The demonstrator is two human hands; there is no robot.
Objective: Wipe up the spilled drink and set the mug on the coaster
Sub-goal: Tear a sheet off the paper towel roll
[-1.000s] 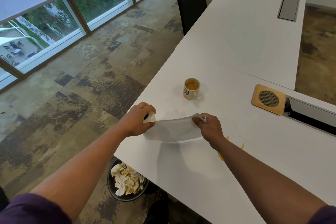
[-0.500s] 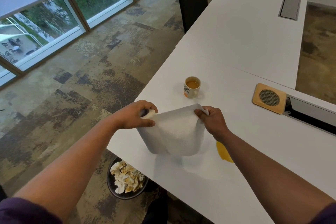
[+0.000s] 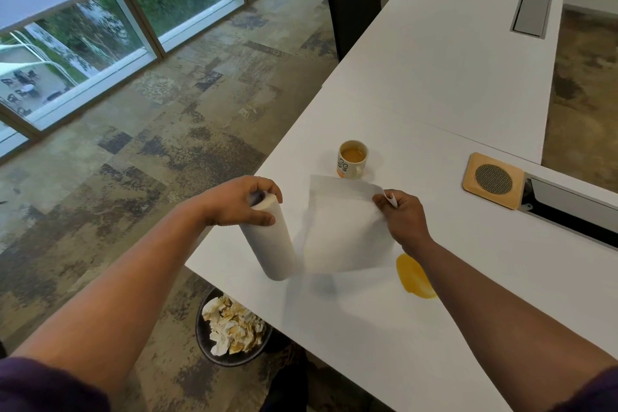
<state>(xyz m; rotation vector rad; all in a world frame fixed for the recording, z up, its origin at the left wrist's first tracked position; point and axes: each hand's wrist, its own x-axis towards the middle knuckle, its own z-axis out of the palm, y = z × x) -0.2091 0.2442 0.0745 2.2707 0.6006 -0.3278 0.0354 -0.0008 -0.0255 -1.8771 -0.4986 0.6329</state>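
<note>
Your left hand (image 3: 240,202) is curled round the top end of a white paper-towel roll (image 3: 267,241), which hangs tilted above the near edge of the long white bench (image 3: 451,84). Your right hand (image 3: 401,221) pinches the upper corner of a loose white paper-towel sheet (image 3: 341,227), held up in the air just beside the roll; a narrow gap shows between the two.

The spilled drink, a small orange-yellow puddle (image 3: 413,276), lies on the bench at about 5 o'clock from the sheet, partly hidden by your right forearm. The cream ceramic mug with orange lettering (image 3: 351,159), holding a brownish drink, stands upright on the bench at 12 o'clock from the sheet, close to its top edge. The square wooden coaster with a round grey mesh centre (image 3: 492,180) lies at 3 o'clock from the mug, well apart from it, touching a grey cable tray set in the bench.

Below the bench edge, at 6 o'clock from the roll, a dark round bin (image 3: 207,341) on the carpet holds crumpled, stained paper.
</note>
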